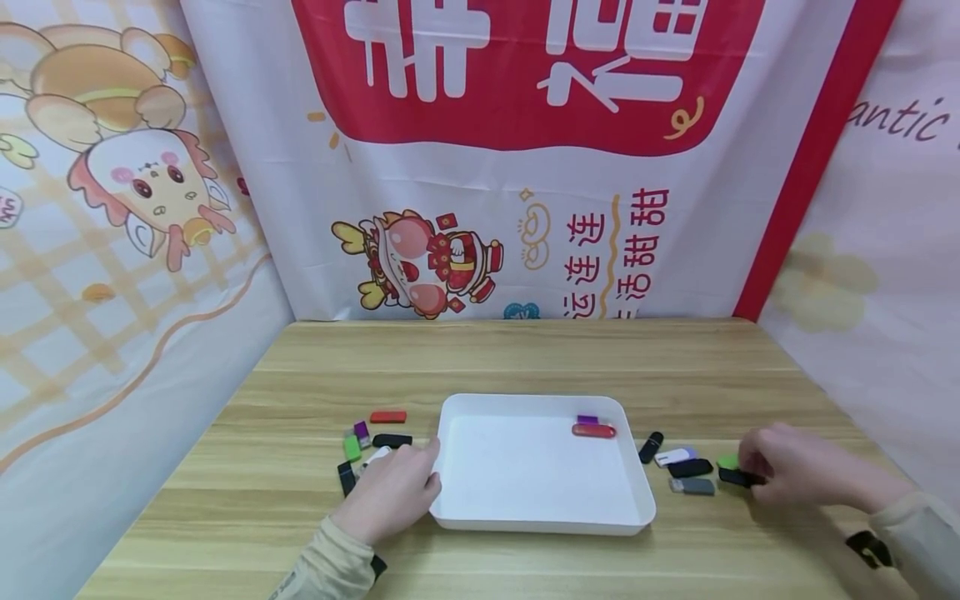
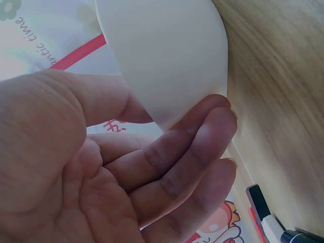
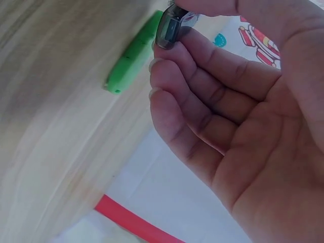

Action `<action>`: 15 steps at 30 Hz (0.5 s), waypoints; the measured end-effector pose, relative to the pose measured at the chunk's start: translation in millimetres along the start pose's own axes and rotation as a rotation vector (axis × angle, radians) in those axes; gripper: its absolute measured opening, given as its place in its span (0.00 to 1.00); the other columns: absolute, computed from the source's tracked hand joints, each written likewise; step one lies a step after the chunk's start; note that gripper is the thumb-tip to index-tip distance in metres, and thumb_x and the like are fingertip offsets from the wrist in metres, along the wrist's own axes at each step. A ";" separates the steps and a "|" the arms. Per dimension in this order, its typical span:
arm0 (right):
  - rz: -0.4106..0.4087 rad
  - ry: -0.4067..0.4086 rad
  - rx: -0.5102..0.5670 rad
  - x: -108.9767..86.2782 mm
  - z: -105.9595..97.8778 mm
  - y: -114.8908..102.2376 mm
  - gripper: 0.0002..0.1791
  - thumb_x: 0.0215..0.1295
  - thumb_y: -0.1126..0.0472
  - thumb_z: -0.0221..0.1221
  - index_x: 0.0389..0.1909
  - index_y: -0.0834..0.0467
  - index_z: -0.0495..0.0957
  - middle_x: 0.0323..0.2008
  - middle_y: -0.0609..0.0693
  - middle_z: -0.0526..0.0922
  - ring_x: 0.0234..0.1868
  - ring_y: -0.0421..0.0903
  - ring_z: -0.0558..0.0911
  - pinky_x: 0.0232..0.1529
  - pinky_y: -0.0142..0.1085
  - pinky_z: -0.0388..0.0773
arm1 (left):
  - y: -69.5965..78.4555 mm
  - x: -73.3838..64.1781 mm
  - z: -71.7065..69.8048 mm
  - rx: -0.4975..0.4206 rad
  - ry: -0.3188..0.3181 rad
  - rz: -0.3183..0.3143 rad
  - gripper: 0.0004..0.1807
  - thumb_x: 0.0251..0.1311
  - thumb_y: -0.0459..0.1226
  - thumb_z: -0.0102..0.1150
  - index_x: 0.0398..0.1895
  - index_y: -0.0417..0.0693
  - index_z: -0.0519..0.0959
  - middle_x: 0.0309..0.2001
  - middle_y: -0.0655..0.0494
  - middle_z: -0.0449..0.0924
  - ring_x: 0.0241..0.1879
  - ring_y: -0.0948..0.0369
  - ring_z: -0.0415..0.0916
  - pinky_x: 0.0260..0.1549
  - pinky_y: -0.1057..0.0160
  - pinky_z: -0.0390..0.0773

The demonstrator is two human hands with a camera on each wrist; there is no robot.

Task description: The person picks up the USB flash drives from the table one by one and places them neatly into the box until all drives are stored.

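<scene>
My left hand [image 1: 396, 493] holds the left wall of a white tray [image 1: 540, 527], with the thumb on one side and the fingers [image 2: 202, 147] against the other. At the right, my right hand [image 1: 798, 467] pinches a black USB stick [image 1: 738, 477] between thumb and fingertips; its dark, glossy end [image 3: 169, 28] shows in the right wrist view. Close behind it lies a green USB stick [image 3: 132, 55] on the table. Inside the tray, a red USB stick [image 1: 593, 431] and a purple one [image 1: 587, 419] lie side by side near the far right corner.
Between tray and right hand lie several USB sticks, among them a grey one [image 1: 692, 486], a white one [image 1: 676, 456] and a black one [image 1: 651, 447]. Left of the tray is another group, including red [image 1: 388, 417] and green [image 1: 352, 447] sticks. Printed cloths hang around the wooden table [image 1: 510, 358].
</scene>
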State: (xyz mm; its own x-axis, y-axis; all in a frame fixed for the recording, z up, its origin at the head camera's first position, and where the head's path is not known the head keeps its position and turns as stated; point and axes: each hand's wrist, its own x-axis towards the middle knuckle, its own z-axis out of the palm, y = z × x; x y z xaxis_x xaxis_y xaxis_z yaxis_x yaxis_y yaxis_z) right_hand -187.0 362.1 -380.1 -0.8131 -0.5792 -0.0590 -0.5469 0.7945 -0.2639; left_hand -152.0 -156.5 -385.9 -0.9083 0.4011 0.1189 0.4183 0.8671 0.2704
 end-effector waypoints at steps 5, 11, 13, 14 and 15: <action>-0.036 0.037 -0.007 1.9 -5.5 -3.8 0.13 0.42 0.66 0.69 0.24 0.49 0.76 0.21 0.37 0.69 0.23 0.32 0.67 0.22 0.31 0.66 | 0.3 -0.8 0.6 0.000 -0.003 0.000 0.23 0.61 0.32 0.56 0.57 0.27 0.74 0.14 0.60 0.64 0.11 0.67 0.61 0.10 0.67 0.62; -0.088 0.069 -0.011 8.8 -10.0 -7.2 0.13 0.43 0.65 0.70 0.24 0.48 0.75 0.21 0.36 0.68 0.23 0.32 0.66 0.22 0.31 0.66 | 0.2 -0.6 0.9 0.000 -0.009 -0.006 0.23 0.61 0.32 0.55 0.58 0.28 0.74 0.14 0.61 0.64 0.11 0.67 0.61 0.10 0.68 0.62; -0.096 0.080 -0.009 11.2 -11.5 -8.5 0.13 0.44 0.64 0.71 0.24 0.48 0.75 0.21 0.36 0.68 0.23 0.32 0.67 0.22 0.31 0.67 | 0.1 -0.2 0.9 0.000 -0.013 -0.009 0.22 0.61 0.32 0.55 0.58 0.28 0.74 0.14 0.60 0.64 0.11 0.66 0.62 0.11 0.68 0.62; -0.096 0.084 -0.011 12.5 -12.4 -9.5 0.13 0.44 0.64 0.71 0.24 0.48 0.76 0.21 0.36 0.69 0.23 0.32 0.67 0.23 0.31 0.67 | -0.1 0.1 0.8 0.003 -0.013 -0.008 0.22 0.61 0.32 0.55 0.58 0.28 0.74 0.14 0.60 0.64 0.11 0.66 0.62 0.11 0.68 0.62; -0.096 0.093 -0.017 13.6 -13.4 -10.9 0.13 0.44 0.63 0.71 0.25 0.47 0.76 0.21 0.36 0.69 0.24 0.32 0.67 0.23 0.31 0.67 | -0.1 0.2 0.7 0.005 -0.010 -0.006 0.22 0.61 0.32 0.55 0.57 0.28 0.74 0.15 0.60 0.64 0.11 0.66 0.62 0.11 0.67 0.62</action>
State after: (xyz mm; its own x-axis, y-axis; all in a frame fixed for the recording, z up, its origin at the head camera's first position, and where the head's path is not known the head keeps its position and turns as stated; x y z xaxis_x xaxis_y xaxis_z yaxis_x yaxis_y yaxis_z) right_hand -194.8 348.1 -365.1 -0.7713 -0.6340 0.0557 -0.6258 0.7397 -0.2474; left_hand -152.3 -156.2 -386.6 -0.9108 0.3986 0.1073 0.4126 0.8710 0.2668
